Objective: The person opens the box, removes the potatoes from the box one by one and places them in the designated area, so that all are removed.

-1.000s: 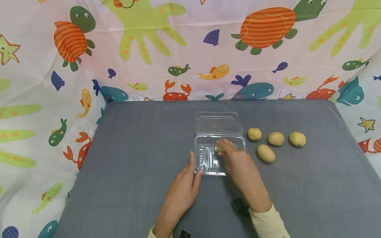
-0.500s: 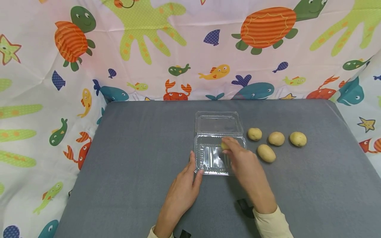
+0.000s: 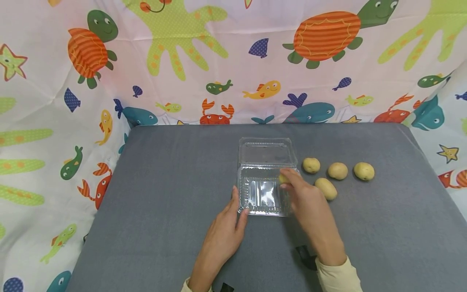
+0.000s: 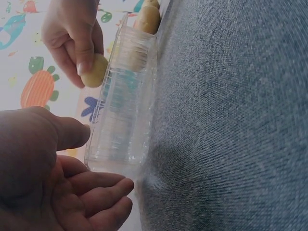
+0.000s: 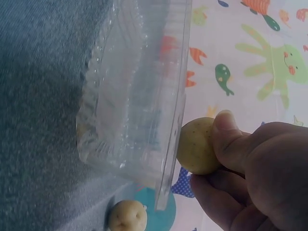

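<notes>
A clear plastic clamshell container (image 3: 260,209) lies on the table with its lid folded back. Over the right part of its base, my right hand (image 3: 310,207) pinches a small potato (image 5: 198,147) between thumb and fingers. In the left wrist view that potato is at rim height, above the container's floor. My left hand (image 3: 222,231) rests at the front left corner of the container, fingers straight along the side and thumb at the front edge. On the table to the right lie several loose potatoes (image 3: 337,171), the closest one (image 3: 326,189) beside my right hand.
The open lid (image 3: 268,151) lies flat behind the base. A grey cloth (image 3: 175,194) covers the table. Patterned fabric (image 3: 240,61) with sea animals hangs along the back and both sides.
My right hand has shifted to the right with the potato, from the middle of the container's base towards its right edge. The left hand stays at the corner.
</notes>
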`<state>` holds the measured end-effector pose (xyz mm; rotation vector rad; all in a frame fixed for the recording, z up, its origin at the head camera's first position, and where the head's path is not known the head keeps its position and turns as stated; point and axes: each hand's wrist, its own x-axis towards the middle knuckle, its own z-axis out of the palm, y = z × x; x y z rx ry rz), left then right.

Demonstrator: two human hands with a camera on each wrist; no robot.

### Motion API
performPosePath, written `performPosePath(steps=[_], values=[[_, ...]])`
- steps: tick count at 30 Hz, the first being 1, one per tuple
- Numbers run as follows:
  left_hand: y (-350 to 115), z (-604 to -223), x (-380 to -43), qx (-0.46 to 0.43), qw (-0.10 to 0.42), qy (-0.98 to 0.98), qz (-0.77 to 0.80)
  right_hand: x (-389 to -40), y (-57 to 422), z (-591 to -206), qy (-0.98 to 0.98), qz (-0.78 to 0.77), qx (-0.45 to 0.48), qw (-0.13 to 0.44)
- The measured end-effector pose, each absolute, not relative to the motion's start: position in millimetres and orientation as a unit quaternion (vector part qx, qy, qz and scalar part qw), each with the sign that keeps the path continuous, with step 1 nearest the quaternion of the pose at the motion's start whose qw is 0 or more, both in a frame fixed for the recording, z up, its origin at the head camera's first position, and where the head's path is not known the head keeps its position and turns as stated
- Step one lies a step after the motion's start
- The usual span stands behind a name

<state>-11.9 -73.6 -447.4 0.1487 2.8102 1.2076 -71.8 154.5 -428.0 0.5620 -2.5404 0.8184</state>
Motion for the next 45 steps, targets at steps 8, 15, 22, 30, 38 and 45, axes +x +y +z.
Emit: performPosePath(steps=[8, 15, 22, 30, 38, 45], values=[[-74, -448, -11, 0.046, 0.041, 0.917, 0.393, -71, 161, -429, -0.905, 0.302, 0.2, 0.224], [-74, -448, -10, 0.046, 0.043, 0.917, 0.393, -72, 167, -429, -0.909, 0.29, 0.195, 0.226], [-74, -449, -10, 0.051, 0.027, 0.918, 0.392, -74, 172, -428, -0.908, 0.28, 0.193, 0.246], [-73, -448, -10, 0.05, 0.028, 0.917, 0.395, -75, 184, -428, -0.915, 0.285, 0.152, 0.241], [-72, -448, -11, 0.046, 0.035, 0.916, 0.396, -75, 199, -426, -0.922, 0.284, 0.111, 0.238], [-71, -448, -11, 0.046, 0.036, 0.918, 0.392, -75, 207, -424, -0.924, 0.289, 0.09, 0.232]])
